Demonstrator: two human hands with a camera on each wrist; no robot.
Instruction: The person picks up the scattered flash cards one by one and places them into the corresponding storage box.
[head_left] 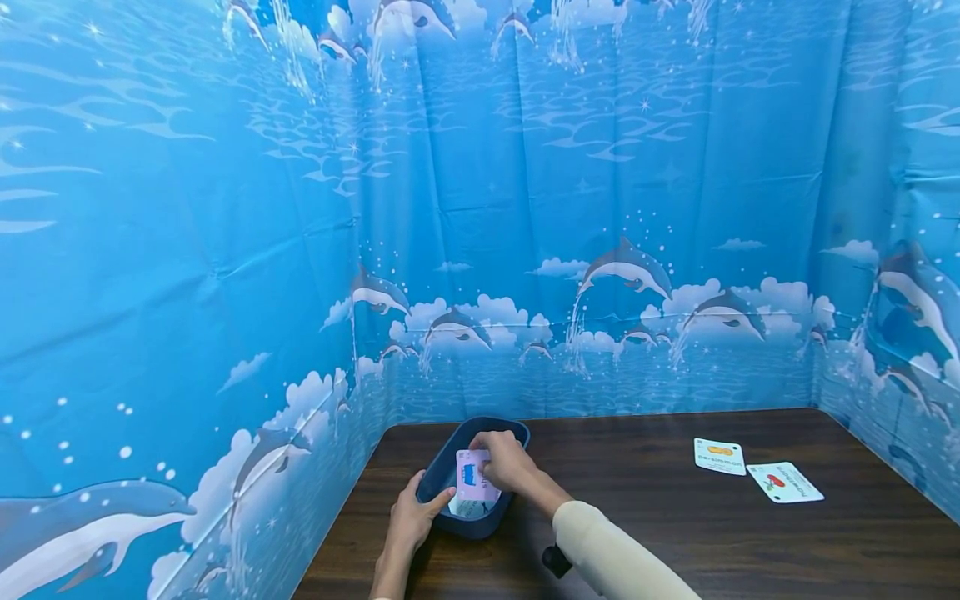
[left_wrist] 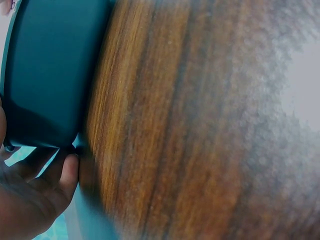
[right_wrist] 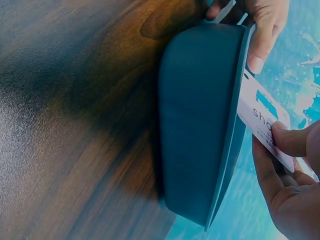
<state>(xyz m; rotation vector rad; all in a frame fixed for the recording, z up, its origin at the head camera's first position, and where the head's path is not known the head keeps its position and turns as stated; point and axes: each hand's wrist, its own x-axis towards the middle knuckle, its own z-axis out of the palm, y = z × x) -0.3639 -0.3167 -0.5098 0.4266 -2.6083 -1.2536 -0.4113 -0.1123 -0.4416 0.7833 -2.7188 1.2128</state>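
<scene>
A dark blue oval-ended box [head_left: 480, 527] stands on the table's left part. My left hand [head_left: 410, 517] grips its near left side, thumb over the rim and fingers along the outer wall; the left wrist view shows these fingers [left_wrist: 69, 175] against the box's end. Over the box's opening, my right hand [head_left: 506, 462] pinches a pale pink card [head_left: 471, 477] between thumb and fingers. The card carries a blue picture of shorts and printed letters, partly covered by the thumb [right_wrist: 290, 142]. Beneath it, a pale card [head_left: 471, 507] lies inside the box, mostly hidden.
Two white cards lie on the dark wooden table [head_left: 615, 483] to the right: one with a yellow-orange picture [head_left: 718, 456], one with a red picture [head_left: 783, 482]. A dolphin-print curtain [head_left: 585, 208] surrounds the table's back and sides. Something black [head_left: 556, 561] sits under my right sleeve.
</scene>
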